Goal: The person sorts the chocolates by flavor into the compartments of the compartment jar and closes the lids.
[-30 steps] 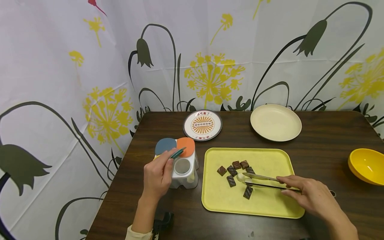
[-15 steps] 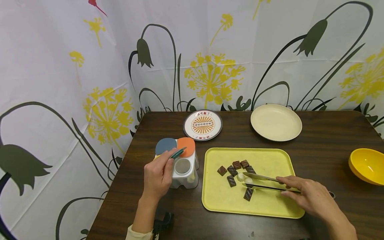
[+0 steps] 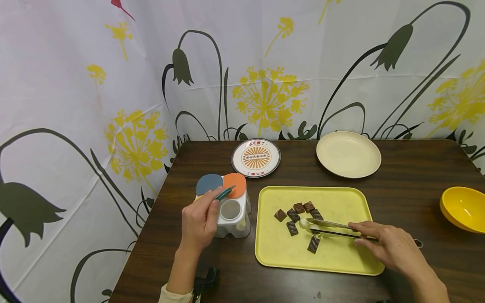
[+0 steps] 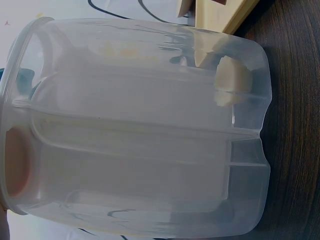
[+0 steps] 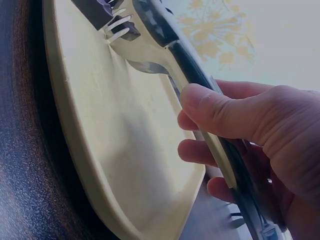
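Left hand (image 3: 198, 221): pinching a teal lid (image 3: 224, 193) by the container (image 3: 231, 228)
Right hand (image 3: 394, 246): gripping tongs (image 5: 194, 66), tips right at the white bits (image 3: 304, 223)
Yellow tray (image 3: 278, 250): I see those plus chocolates (image 3: 293, 216) on it

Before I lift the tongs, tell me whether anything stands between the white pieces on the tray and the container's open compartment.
Yes: dark chocolates and the tray's rim lie low between them. The open compartment is uncovered; the left hand holds the teal lid aside.

glossy metal tongs (image 5: 192, 62); smooth plastic container (image 4: 130, 105)
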Demonstrator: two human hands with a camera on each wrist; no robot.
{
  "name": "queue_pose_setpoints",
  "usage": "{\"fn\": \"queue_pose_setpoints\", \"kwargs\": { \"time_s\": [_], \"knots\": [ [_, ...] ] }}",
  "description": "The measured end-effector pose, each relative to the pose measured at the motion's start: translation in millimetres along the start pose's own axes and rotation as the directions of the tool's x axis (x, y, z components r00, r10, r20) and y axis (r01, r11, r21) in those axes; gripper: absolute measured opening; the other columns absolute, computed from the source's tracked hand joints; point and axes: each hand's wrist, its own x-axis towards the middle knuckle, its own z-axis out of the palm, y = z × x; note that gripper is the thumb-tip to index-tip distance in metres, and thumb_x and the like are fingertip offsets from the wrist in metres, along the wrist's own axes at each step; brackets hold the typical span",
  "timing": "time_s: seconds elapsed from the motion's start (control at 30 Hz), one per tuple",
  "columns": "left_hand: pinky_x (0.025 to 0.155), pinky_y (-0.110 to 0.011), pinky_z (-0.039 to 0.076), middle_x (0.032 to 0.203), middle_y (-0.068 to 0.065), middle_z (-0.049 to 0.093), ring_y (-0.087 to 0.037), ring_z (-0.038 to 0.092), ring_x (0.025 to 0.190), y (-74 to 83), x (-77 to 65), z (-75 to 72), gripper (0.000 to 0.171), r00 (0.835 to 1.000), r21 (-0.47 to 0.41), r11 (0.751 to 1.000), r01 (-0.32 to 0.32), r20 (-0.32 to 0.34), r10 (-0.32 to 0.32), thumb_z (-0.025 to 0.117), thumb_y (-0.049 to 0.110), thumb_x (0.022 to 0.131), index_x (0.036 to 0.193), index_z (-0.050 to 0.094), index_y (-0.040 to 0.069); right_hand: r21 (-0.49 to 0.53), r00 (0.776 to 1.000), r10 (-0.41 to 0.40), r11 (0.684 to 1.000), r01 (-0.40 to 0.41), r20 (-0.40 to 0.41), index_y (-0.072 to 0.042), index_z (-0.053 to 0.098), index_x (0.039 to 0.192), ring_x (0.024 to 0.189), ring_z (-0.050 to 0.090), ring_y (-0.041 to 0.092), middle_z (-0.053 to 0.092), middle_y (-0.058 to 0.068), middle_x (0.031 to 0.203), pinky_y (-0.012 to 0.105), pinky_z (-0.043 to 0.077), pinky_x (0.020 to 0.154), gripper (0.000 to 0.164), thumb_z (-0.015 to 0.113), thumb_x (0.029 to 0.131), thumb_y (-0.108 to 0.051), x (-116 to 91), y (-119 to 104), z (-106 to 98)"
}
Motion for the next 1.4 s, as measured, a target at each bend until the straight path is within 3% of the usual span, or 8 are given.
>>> {"fn": "queue_pose_setpoints", "kwargs": {
  "time_s": [0.5, 0.7, 0.9, 1.03, 1.13, 1.2, 1.3, 1.4],
  "knots": [
    [0.088, -0.042, 0.054, 0.109, -0.008, 0.072, -0.023, 0.071, 0.095, 0.9, 0.6, -0.1, 0.032, 1.000, 0.000, 1.000, -0.003, 0.000, 0.003, 0.048, 0.020, 0.101, 0.117, 0.071, 0.004, -0.010, 0.999, -0.019, 1.000, 0.019, -0.040, -0.025, 0.076, 0.113, 0.083, 0.071, 0.019, 0.073, -0.005, 0.106, 0.030, 0.049, 0.055, 0.046, 0.087, 0.069, -0.016, 4, -4, -9],
    [0.080, -0.041, 0.057, 0.107, -0.008, 0.073, -0.021, 0.071, 0.091, -0.3, 0.3, 0.4, 0.032, 1.000, -0.005, 1.000, -0.003, 0.004, 0.003, 0.048, 0.019, 0.101, 0.118, 0.070, 0.004, -0.007, 0.997, -0.031, 1.000, 0.030, -0.068, -0.025, 0.076, 0.113, 0.081, 0.071, 0.018, 0.073, -0.005, 0.106, 0.029, 0.049, 0.055, 0.048, 0.087, 0.068, -0.015, 6, -7, -12],
    [0.079, -0.041, 0.057, 0.106, -0.007, 0.073, -0.021, 0.071, 0.090, -0.6, -0.4, 0.3, 0.032, 1.000, -0.005, 1.000, -0.001, 0.003, 0.001, 0.048, 0.020, 0.101, 0.118, 0.070, 0.004, 0.018, 0.984, -0.091, 0.995, 0.095, -0.154, -0.029, 0.074, 0.117, 0.085, 0.071, 0.013, 0.072, -0.010, 0.109, 0.024, 0.051, 0.064, 0.056, 0.088, 0.065, -0.014, 13, -15, -17],
    [0.080, -0.041, 0.057, 0.106, -0.007, 0.073, -0.021, 0.071, 0.091, -0.6, -0.3, 0.4, 0.031, 1.000, -0.005, 1.000, 0.002, 0.005, -0.002, 0.049, 0.019, 0.101, 0.118, 0.070, 0.004, 0.044, 0.970, -0.153, 0.986, 0.164, -0.191, -0.025, 0.074, 0.117, 0.086, 0.070, 0.011, 0.072, -0.009, 0.110, 0.020, 0.050, 0.065, 0.056, 0.087, 0.064, -0.013, 22, -24, -20],
    [0.081, -0.041, 0.056, 0.107, -0.007, 0.073, -0.022, 0.071, 0.093, -0.9, 0.1, 0.7, 0.031, 1.000, -0.006, 1.000, 0.000, 0.003, 0.000, 0.049, 0.018, 0.101, 0.118, 0.070, 0.004, 0.058, 0.961, -0.186, 0.978, 0.201, -0.206, -0.023, 0.074, 0.117, 0.087, 0.070, 0.010, 0.072, -0.007, 0.109, 0.021, 0.050, 0.065, 0.051, 0.085, 0.068, -0.017, 31, -31, -22],
    [0.082, -0.041, 0.056, 0.108, -0.006, 0.073, -0.022, 0.071, 0.094, -1.0, 0.0, 0.8, 0.031, 1.000, -0.005, 1.000, -0.001, 0.000, 0.001, 0.048, 0.019, 0.101, 0.118, 0.070, 0.004, 0.072, 0.953, -0.206, 0.971, 0.227, -0.222, -0.022, 0.074, 0.117, 0.087, 0.069, 0.009, 0.072, -0.007, 0.108, 0.021, 0.049, 0.064, 0.041, 0.081, 0.077, -0.030, 37, -36, -22],
    [0.083, -0.042, 0.056, 0.109, -0.006, 0.072, -0.023, 0.070, 0.097, -0.8, 0.0, 0.9, 0.032, 1.000, -0.005, 1.000, -0.005, -0.005, 0.004, 0.048, 0.019, 0.101, 0.118, 0.070, 0.004, 0.092, 0.940, -0.236, 0.960, 0.265, -0.246, -0.021, 0.075, 0.117, 0.087, 0.069, 0.009, 0.072, -0.006, 0.107, 0.021, 0.048, 0.063, 0.039, 0.065, 0.091, -0.048, 48, -44, -21],
    [0.081, -0.041, 0.056, 0.108, -0.006, 0.073, -0.022, 0.071, 0.094, 0.0, -0.7, 0.8, 0.032, 1.000, -0.001, 1.000, -0.008, -0.005, 0.008, 0.048, 0.019, 0.101, 0.118, 0.070, 0.004, 0.107, 0.934, -0.257, 0.951, 0.290, -0.247, -0.020, 0.074, 0.117, 0.089, 0.069, 0.011, 0.073, -0.006, 0.107, 0.023, 0.049, 0.064, 0.046, 0.052, 0.096, -0.054, 58, -54, -19]
  ]
}}
